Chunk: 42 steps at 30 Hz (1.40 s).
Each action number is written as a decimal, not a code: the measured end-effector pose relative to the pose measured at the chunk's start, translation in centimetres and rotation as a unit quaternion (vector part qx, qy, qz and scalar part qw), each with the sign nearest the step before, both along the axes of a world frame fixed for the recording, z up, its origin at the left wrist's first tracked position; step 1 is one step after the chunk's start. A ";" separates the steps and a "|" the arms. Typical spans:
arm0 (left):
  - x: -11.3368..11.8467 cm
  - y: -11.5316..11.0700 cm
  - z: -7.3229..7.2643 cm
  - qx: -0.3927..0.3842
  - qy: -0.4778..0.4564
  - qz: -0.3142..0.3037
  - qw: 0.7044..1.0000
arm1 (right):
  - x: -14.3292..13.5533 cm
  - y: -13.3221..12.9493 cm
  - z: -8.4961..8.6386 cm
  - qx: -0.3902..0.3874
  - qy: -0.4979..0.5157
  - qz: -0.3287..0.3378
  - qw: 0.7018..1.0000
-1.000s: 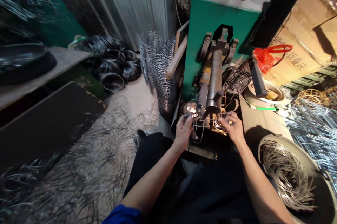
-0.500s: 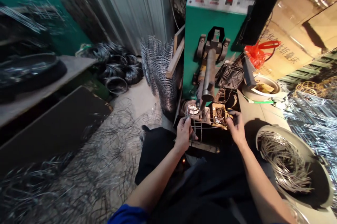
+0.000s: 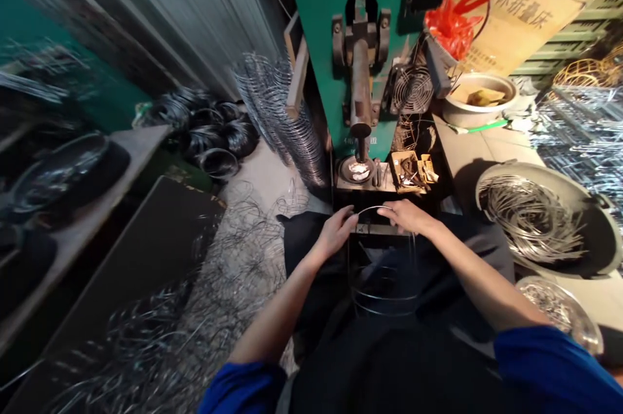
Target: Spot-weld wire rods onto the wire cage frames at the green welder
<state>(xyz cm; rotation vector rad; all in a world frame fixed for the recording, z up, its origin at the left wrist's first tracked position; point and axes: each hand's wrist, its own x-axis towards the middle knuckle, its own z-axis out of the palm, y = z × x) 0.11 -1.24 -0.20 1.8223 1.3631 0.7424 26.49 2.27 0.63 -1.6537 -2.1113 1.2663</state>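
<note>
Wire frame held before a green machine; 12 o'clock is the top of the view, centred between the hands. The wire frame (image 3: 374, 207) lies between both hands, its top wire arching lengthwise from 9 to 3 o'clock, its body hanging towards 6 over the lap. The left hand (image 3: 337, 230), fingers loosely curved, pinches the arch's left end; the right hand (image 3: 407, 214), more closed, pinches its right. Both are about equally near its middle. The machine (image 3: 316, 37) stands at 12, its metal cylinder (image 3: 361, 89) pointing back at the wearer; below, beyond a gap, runs the front edge of a small worktop (image 3: 343, 187) bearing a dish (image 3: 343, 173) and a yellow box (image 3: 400, 159). Wire coils (image 3: 287, 122) crowd 10 to 11; a tub (image 3: 596, 235) sits at 3, well apart.
</note>
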 end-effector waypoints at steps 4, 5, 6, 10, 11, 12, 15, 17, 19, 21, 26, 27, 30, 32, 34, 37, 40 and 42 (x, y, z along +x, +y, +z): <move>2.2 2.7 -1.1 0.077 0.070 -0.018 0.994 | -1.4 -2.4 -2.0 0.176 -0.022 -0.060 0.982; 2.4 2.5 -1.4 0.089 0.078 -0.012 0.993 | -1.0 -3.3 -2.7 0.207 -0.008 -0.080 0.975; 2.4 2.3 -1.7 0.099 0.085 -0.007 0.991 | -0.6 -4.0 -3.4 0.228 0.004 -0.097 0.969; 2.1 2.0 -2.1 0.129 0.101 0.001 0.986 | 0.7 -5.1 -4.4 0.252 0.018 -0.130 0.959; 2.1 2.3 -2.0 0.136 0.102 0.001 0.985 | 0.7 -4.8 -4.2 0.249 0.016 -0.130 0.959; 2.2 2.6 -1.8 0.144 0.103 0.001 0.984 | 0.7 -4.4 -3.8 0.247 0.011 -0.128 0.961; 2.4 4.0 -0.8 0.169 0.099 0.000 0.981 | 0.4 -2.8 -2.0 0.240 -0.027 -0.124 0.963; 2.5 4.9 0.1 0.186 0.095 0.001 0.978 | 0.3 -1.9 -0.7 0.240 -0.066 -0.124 0.960; 2.6 5.6 0.9 0.200 0.092 0.002 0.976 | 0.2 -1.1 0.4 0.245 -0.104 -0.127 0.955; 2.6 6.1 1.5 0.210 0.090 0.001 0.974 | 0.1 -0.5 1.4 0.250 -0.135 -0.129 0.950; 2.6 7.3 2.7 0.225 0.095 -0.001 0.970 | -0.5 0.8 3.6 0.238 -0.198 -0.118 0.943; 2.5 7.5 2.9 0.225 0.099 0.000 0.969 | -0.6 1.0 3.9 0.235 -0.206 -0.116 0.943; 2.2 8.2 3.5 0.223 0.119 0.001 0.968 | -0.9 1.8 4.6 0.236 -0.205 -0.111 0.943; 2.1 8.7 4.0 0.221 0.130 0.003 0.966 | -1.0 2.4 4.9 0.244 -0.188 -0.108 0.945; 1.9 9.0 4.5 0.222 0.140 0.004 0.965 | -1.1 3.0 5.2 0.251 -0.166 -0.104 0.948; 1.7 9.5 5.0 0.226 0.150 0.009 0.963 | -1.2 3.7 5.5 0.263 -0.138 -0.096 0.950; 1.4 9.9 5.2 0.228 0.156 0.011 0.961 | -1.3 4.3 5.9 0.267 -0.121 -0.083 0.952; 1.3 10.1 5.4 0.228 0.157 0.010 0.961 | -1.4 4.6 6.1 0.266 -0.114 -0.080 0.954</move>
